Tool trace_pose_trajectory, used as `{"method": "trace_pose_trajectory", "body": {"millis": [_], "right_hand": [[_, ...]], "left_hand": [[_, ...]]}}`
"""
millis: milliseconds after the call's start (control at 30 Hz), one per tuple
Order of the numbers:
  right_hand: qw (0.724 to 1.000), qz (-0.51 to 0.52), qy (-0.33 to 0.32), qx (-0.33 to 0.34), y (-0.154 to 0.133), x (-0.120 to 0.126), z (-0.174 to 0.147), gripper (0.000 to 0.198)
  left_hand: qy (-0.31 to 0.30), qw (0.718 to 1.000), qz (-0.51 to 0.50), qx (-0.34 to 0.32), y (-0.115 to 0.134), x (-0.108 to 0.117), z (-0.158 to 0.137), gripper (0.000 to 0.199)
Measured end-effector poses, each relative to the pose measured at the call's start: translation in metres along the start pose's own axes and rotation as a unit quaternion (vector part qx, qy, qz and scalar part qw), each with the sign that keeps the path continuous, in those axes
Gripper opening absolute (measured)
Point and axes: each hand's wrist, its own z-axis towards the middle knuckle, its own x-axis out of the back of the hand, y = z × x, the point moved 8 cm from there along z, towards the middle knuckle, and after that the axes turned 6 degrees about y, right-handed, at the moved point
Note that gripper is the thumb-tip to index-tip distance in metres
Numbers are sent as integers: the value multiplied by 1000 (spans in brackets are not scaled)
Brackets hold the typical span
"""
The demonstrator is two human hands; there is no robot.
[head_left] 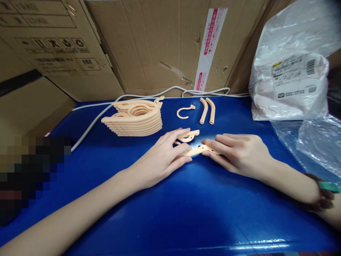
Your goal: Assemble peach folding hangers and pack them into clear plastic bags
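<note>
My left hand (163, 154) is closed around a cream plastic hanger piece (196, 150), its thumb and fingers pinching the near bar; the palm hides much of the piece. My right hand (237, 153) pinches a small cream plastic arm piece (213, 151) whose end meets the tip of that bar. Whether the two are joined I cannot tell. Just beyond my hands lie a loose cream hanger hook (192, 107) and two curved arm pieces (204, 112) side by side. Farther left is a neat stack of matching hanger pieces (133, 126).
Cardboard boxes (160, 46) stand along the back of the blue table (170, 220). A white cable (92, 133) runs behind the stack. At the right rear sits a clear plastic bag (290, 81) with a label, its loose film spreading forward. A blurred dark area covers the left edge.
</note>
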Motion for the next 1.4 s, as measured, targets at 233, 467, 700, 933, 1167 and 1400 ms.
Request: {"method": "trace_pose_trajectory", "body": {"millis": [233,467,700,933,1167,1400], "right_hand": [[999,23,-20,-8,1,-1,1,41],[999,44,-18,-14,-1,-2,1,42],[978,155,-86,-112,8,-15,-2,41],[960,211,-119,-144,12,-21,-4,46],[956,219,-122,-151,10,-22,-5,52],[954,200,-95,-204,21,-16,-4,57]], "left_hand": [[2,1000,4,-9,1,-1,0,25],[-7,1000,0,-22,2,0,0,26],[4,1000,-16,-17,3,2,1,24],[-11,1000,-13,-13,3,0,0,25],[-22,1000,-1,-18,4,-3,0,26],[-2,1000,-3,-12,2,-1,1,26]]}}
